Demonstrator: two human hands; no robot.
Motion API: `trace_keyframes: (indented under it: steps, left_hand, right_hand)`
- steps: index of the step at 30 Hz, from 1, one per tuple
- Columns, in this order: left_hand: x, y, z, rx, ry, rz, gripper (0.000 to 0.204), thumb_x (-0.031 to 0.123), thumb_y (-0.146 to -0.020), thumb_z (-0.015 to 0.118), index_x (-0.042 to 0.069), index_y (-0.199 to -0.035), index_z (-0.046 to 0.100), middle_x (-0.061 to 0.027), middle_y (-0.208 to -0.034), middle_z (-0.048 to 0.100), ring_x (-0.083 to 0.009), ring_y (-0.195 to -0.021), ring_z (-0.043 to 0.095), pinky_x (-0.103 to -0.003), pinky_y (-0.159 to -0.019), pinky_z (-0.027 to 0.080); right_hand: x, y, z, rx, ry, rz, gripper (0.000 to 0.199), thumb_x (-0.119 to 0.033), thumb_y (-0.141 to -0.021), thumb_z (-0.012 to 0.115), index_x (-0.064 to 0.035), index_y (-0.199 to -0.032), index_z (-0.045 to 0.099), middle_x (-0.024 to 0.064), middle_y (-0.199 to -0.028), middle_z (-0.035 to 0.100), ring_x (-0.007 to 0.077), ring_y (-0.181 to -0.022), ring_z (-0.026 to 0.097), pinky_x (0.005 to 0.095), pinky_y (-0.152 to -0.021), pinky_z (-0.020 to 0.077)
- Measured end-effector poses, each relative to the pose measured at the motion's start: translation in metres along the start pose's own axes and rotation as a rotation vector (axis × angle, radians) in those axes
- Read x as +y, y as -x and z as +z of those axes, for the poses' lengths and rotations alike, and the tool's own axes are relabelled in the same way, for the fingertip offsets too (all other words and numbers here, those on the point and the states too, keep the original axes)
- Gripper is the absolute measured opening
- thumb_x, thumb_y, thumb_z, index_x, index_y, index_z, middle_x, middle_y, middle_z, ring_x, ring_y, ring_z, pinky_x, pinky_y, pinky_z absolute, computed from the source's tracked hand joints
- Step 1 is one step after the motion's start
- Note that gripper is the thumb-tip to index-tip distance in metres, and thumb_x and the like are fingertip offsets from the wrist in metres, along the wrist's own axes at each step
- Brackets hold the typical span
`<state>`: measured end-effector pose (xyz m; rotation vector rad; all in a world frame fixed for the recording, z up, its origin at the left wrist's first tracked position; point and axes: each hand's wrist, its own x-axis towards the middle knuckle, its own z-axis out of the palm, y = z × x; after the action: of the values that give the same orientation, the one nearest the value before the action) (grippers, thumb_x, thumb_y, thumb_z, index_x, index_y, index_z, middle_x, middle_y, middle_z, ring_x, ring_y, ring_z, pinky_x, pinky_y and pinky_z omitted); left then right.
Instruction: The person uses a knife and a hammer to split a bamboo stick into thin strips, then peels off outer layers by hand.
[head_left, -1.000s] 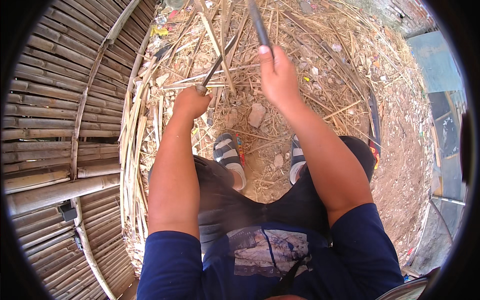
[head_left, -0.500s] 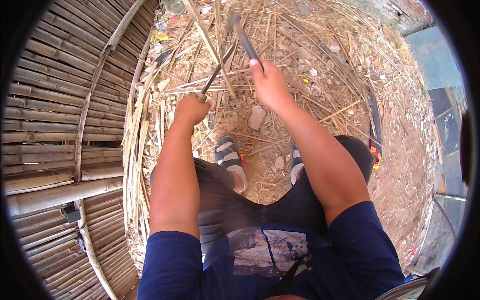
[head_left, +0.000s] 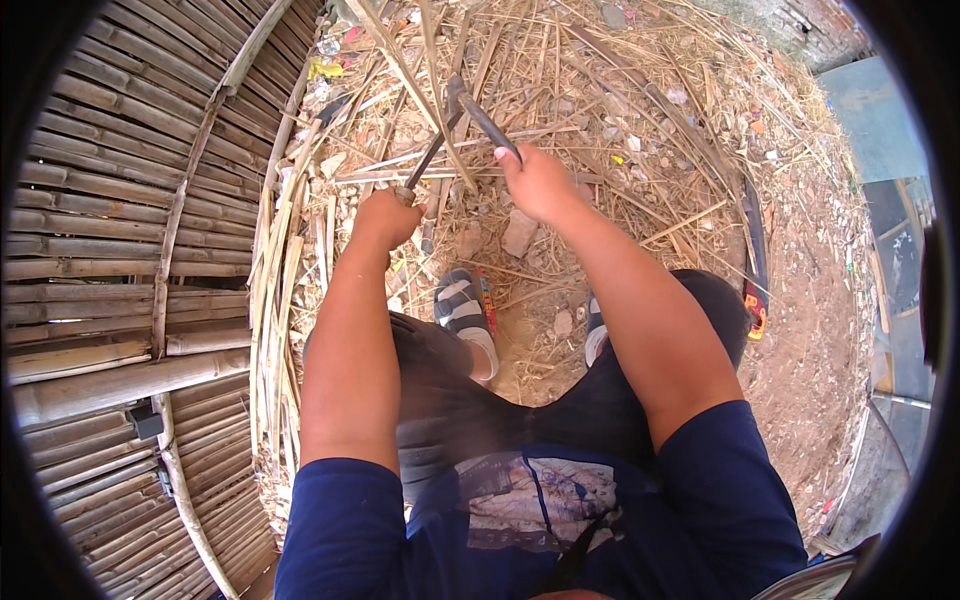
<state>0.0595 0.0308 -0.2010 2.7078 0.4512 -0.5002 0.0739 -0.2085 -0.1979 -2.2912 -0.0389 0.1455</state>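
My left hand [head_left: 385,220] is shut on a thin metal rod [head_left: 428,158] that slants up and to the right over the littered ground. My right hand [head_left: 540,185] grips the dark handle of a hammer-like tool [head_left: 482,115]. Its head rests against the rod's upper end. Long pale bamboo strips [head_left: 405,70] cross just beyond the two tools. Below the hands, my feet in grey sandals [head_left: 462,315] rest on the dirt, with my knees spread to either side.
A panel of bamboo slats [head_left: 130,230] fills the left side, with loose split strips [head_left: 275,300] along its edge. Dry straw and stones [head_left: 518,232] cover the ground. A long blade with a red-orange handle [head_left: 753,260] lies on the right, near a blue sheet [head_left: 870,120].
My right hand has swung the hammer-like tool down from high at the top edge onto the rod's upper end. The left hand has stayed almost still with the rod.
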Motion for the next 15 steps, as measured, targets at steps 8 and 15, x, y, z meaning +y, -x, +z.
trace_keyframes:
  steps: [8,15]
  left_hand:
    - [0.000,-0.004,0.007,0.021,-0.013,0.011,0.056,0.045,-0.083,0.073,0.002,-0.118,0.068,-0.0211,-0.116,0.071,-0.0362,-0.108,0.068,-0.044,-0.094,0.053]
    - [-0.001,0.000,0.009,-0.020,-0.074,-0.005,0.057,0.046,-0.083,0.074,0.003,-0.120,0.068,-0.0217,-0.114,0.071,-0.0360,-0.106,0.069,-0.043,-0.092,0.053]
  right_hand:
    - [-0.045,0.016,-0.039,0.220,-0.244,-0.156,0.045,-0.041,-0.106,0.045,0.0013,-0.103,0.060,0.0227,-0.080,0.065,0.0428,-0.074,0.064,0.0521,-0.072,0.0489]
    - [0.008,0.024,0.013,-0.056,0.082,-0.002,0.045,-0.040,-0.106,0.044,0.0029,-0.107,0.058,0.0272,-0.087,0.068,0.0463,-0.082,0.066,0.0527,-0.076,0.0514]
